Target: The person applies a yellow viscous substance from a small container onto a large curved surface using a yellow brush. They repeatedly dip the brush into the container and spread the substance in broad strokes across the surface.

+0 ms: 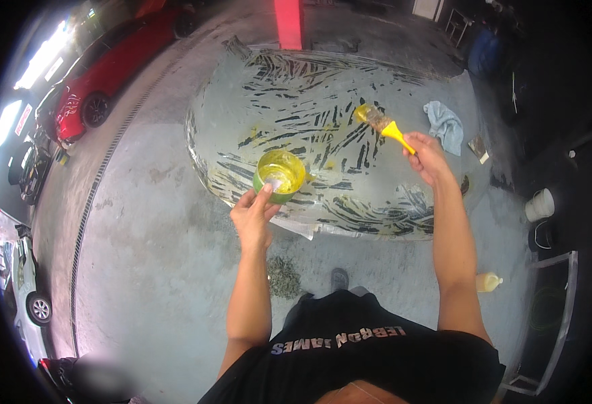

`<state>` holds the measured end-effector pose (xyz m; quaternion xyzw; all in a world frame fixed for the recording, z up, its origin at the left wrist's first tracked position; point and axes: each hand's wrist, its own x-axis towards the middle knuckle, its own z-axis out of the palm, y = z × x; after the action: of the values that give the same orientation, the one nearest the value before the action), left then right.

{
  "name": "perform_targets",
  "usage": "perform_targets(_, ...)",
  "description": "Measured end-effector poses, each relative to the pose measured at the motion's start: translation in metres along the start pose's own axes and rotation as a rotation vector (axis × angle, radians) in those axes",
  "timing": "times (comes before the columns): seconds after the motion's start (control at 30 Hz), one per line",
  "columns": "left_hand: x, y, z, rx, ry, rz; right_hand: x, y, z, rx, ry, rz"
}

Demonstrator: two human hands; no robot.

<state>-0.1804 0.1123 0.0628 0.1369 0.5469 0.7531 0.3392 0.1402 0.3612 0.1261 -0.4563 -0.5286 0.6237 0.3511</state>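
Observation:
My left hand (253, 215) grips the near rim of a small round tub (294, 174), green outside and smeared yellow inside, with the thumb over its edge. A paintbrush (391, 130) with a yellow handle is held in my right hand (426, 159), its yellow-stained bristles pointing up and to the left. Both hands are over a large grey panel (225, 111), rounded at its edges and covered in dark streaks and some yellow smudges. Whether the bristles touch the panel I cannot tell.
A light blue cloth (445, 128) lies at the panel's right, near a small flat piece (478, 148). White bucket (540, 205), yellowish bottle (488, 282) and metal frame (569, 289) stand right. Beyond the panel rises a red post (288, 25). Cars, including a red one (117, 57), are left.

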Motion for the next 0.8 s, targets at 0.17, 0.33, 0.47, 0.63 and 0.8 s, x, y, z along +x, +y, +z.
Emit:
perform_targets(0.17, -0.006, 0.001, -0.008, -0.16, 0.038, -0.03, 0.107, -0.007, -0.012, -0.493, 0.197, -0.237)
perform_targets(0.33, -0.002, 0.008, 0.0, -0.199, 0.037, -0.029, 0.135, 0.023, -0.011, -1.13, 0.149, -0.639)
perform_targets(0.47, 0.018, 0.01, 0.003, -0.1, 0.111, 0.008, 0.05, 0.005, 0.037, -1.152, -0.158, -0.418)
perform_targets(0.63, 0.035, 0.024, 0.017, -0.039, 0.086, 0.044, -0.013, 0.001, 0.064, -1.048, -0.248, -0.592)
perform_targets(0.8, 0.037, 0.031, 0.006, -0.07, 0.13, 0.08, -0.059, 0.046, 0.097, -1.118, -0.358, -0.729)
